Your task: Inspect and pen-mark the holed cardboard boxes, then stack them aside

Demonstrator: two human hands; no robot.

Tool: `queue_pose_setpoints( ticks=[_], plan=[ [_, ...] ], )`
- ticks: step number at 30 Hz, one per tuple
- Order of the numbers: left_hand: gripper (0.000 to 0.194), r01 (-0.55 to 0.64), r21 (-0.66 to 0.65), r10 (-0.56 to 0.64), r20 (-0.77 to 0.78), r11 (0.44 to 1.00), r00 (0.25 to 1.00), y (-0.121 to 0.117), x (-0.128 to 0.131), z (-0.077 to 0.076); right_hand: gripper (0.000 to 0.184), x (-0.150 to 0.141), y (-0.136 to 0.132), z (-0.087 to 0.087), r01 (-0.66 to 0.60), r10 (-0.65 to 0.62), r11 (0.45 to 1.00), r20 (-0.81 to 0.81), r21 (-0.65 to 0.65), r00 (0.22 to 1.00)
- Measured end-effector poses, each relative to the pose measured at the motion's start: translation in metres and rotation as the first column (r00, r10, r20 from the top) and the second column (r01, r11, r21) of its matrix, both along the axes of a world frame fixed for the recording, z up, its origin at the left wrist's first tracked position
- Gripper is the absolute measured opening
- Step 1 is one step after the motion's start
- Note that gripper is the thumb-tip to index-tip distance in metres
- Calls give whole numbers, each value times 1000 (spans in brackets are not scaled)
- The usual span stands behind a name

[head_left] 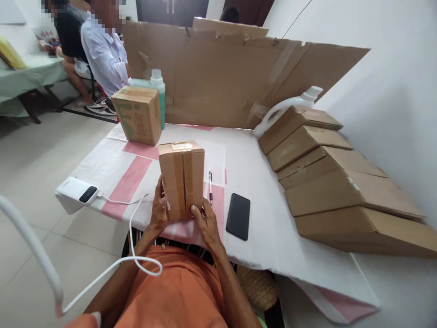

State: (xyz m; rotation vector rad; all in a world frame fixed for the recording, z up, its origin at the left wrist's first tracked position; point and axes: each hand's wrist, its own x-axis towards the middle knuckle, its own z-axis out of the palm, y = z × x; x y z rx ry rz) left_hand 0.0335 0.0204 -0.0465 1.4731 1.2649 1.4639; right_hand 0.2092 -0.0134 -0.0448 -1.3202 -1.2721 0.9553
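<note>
Between my two hands is a brown cardboard box [175, 182], held upright and tilted a little at the table's front edge. A taped seam runs down the side facing me, and a shiny strip of tape shows on its top. My left hand [159, 210] grips its lower left side, with some fingers hidden behind. My right hand [207, 224] holds the lower right corner, thumb on the front face. A pen [210, 187] lies just right of the box on a white paper sheet [215, 159]. Further right rests a black phone [238, 216].
Several cardboard boxes [324, 182] lean in a row at right beside a white jug [288, 107]. Another box [138, 116] and a green bottle [161, 100] stand back left. A cardboard sheet [218, 77] screens the rear. A power bank [77, 191] trails a white cable [131, 228]. Two people sit beyond.
</note>
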Motion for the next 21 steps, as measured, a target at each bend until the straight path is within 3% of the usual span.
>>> queue_pose_setpoints(
  ticks=[3, 7, 10, 14, 17, 21],
  plan=[
    [93, 48, 8, -48, 11, 999, 999, -4, -2, -4, 52, 5, -1, 3, -35, 33, 997, -47, -61, 998],
    [80, 62, 38, -60, -49, 997, 997, -5, -4, 4, 51, 9, 2, 10, -26, 20, 993, -54, -117, 998],
    [72, 100, 11, -97, -138, 995, 986, -10, -6, 16, 54, 7, 9, 3, 35, -43, 993, -76, -109, 996],
    [70, 171, -10, -171, -147, 985, 974, -22, -7, 26, 61, 2, 17, -12, 83, -92, 994, -134, -74, 987],
    [71, 155, -19, -156, -169, 988, 973, -25, -6, 25, 60, 2, 18, -13, 75, -79, 997, -135, -35, 988],
    [73, 85, -43, -91, -166, 995, 982, -21, -6, 13, 71, 7, 10, -2, 16, -55, 987, -247, -157, 967]
  ],
)
